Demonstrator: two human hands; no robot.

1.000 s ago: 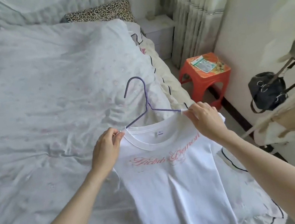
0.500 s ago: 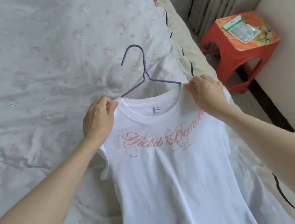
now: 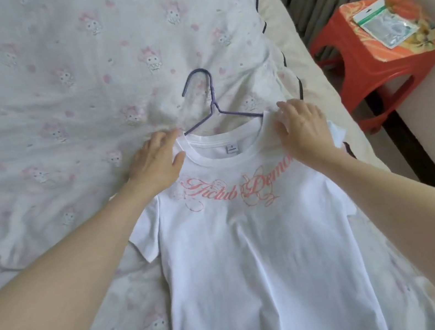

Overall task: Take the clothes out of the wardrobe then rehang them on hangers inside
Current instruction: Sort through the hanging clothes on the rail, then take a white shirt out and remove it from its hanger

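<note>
Fingers (image 3: 169,139) of both my hands lie straight and flat, gripping nothing: left hand (image 3: 156,165) on one shoulder of the white T-shirt (image 3: 253,245), right hand (image 3: 303,129) on the other. It lies face up on the bed (image 3: 26,111), long axis running toward me. Between my hands the purple wire hanger (image 3: 215,107) pokes from the collar, hook pointing away, roughly midway, perhaps slightly nearer my left.

1 T-shirt (image 3: 253,245), 1 hanger (image 3: 215,107), 2 hands, 1 stool (image 3: 369,74), seemingly 1 packet (image 3: 381,22)
</note>
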